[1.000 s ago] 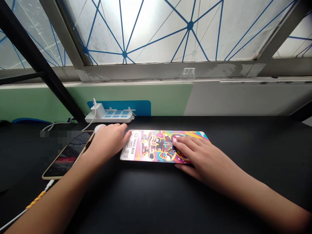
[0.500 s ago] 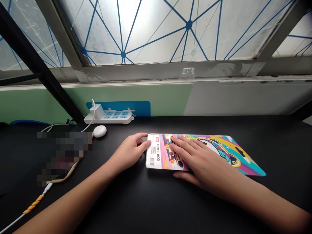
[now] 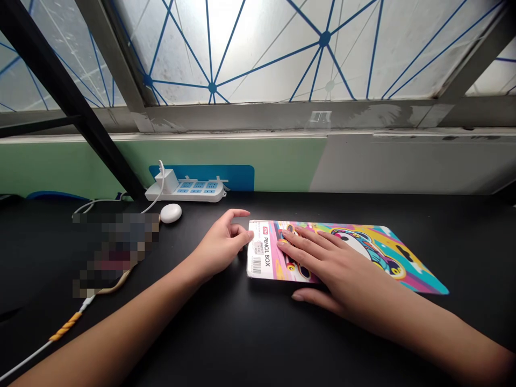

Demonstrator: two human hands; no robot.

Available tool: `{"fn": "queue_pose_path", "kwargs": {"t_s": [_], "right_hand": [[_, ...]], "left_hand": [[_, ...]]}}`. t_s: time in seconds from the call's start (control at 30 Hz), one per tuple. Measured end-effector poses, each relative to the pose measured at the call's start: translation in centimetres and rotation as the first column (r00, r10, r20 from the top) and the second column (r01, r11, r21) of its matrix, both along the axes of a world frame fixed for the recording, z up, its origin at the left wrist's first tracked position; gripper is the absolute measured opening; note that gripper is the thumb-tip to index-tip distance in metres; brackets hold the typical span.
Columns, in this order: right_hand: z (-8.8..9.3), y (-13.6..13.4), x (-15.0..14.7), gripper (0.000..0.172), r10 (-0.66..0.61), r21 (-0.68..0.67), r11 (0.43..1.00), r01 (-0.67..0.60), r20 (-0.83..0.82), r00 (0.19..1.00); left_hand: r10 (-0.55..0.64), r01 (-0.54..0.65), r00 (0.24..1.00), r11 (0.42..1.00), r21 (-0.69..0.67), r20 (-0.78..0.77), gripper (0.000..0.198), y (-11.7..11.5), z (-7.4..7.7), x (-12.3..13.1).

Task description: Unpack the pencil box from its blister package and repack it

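Observation:
A long, flat pencil box (image 3: 379,250) with a bright cartoon print lies on the black desk, its white label end towards the left. My right hand (image 3: 330,263) rests flat over its middle, fingers stretched across the print and the thumb out in front of the near edge. At the label end is my left hand (image 3: 221,244). Its thumb tip touches or nearly touches the box's left edge. The left index finger points out past the far left corner, apart from the thumb, while the other fingers curl underneath, partly hidden.
A white power strip (image 3: 193,192) with a plug in it sits against the wall. In front of it lies a white rounded case (image 3: 171,213). To the left are a pixelated item (image 3: 116,252) and a white cable with an orange sleeve (image 3: 65,327). A black slanted post (image 3: 92,129) rises behind.
My left index finger has lifted off the box's far left corner and straightened. My right hand stays on the box, its thumb slightly farther from the near edge. The view has shifted slightly.

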State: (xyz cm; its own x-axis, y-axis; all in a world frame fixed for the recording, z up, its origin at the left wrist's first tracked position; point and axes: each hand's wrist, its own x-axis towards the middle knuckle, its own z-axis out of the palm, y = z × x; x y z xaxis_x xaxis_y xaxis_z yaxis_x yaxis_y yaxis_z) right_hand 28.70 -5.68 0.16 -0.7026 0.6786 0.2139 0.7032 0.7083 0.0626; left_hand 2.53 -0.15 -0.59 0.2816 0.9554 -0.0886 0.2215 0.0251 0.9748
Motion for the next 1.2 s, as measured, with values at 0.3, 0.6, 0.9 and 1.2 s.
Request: {"fn": "queue_pose_path", "kwargs": {"t_s": [0.3, 0.6, 0.9, 1.2], "right_hand": [[0.3, 0.1, 0.4, 0.081, 0.001, -0.095, 0.995, -0.003, -0.022, 1.000], [0.0, 0.0, 0.0, 0.078, -0.011, -0.056, 0.998, 0.009, -0.031, 0.999], [-0.4, -0.3, -0.3, 0.080, -0.016, -0.026, 1.000, 0.016, -0.003, 1.000], [0.3, 0.0, 1.1, 0.086, -0.010, -0.118, 0.993, 0.007, -0.023, 1.000]], "left_hand": [[-0.018, 0.019, 0.999, 0.999, -0.029, 0.036, 0.042, 0.5, 0.3, -0.8], [-0.089, 0.089, 0.993, 0.996, -0.011, -0.078, 0.036, 1.1, 0.4, -1.4], [-0.065, 0.067, 0.991, 0.998, 0.019, -0.115, 0.048, 0.5, 0.2, -0.7], [-0.095, 0.092, 0.994, 0.994, -0.063, -0.056, 0.048, 0.7, 1.2, -1.1]]}}
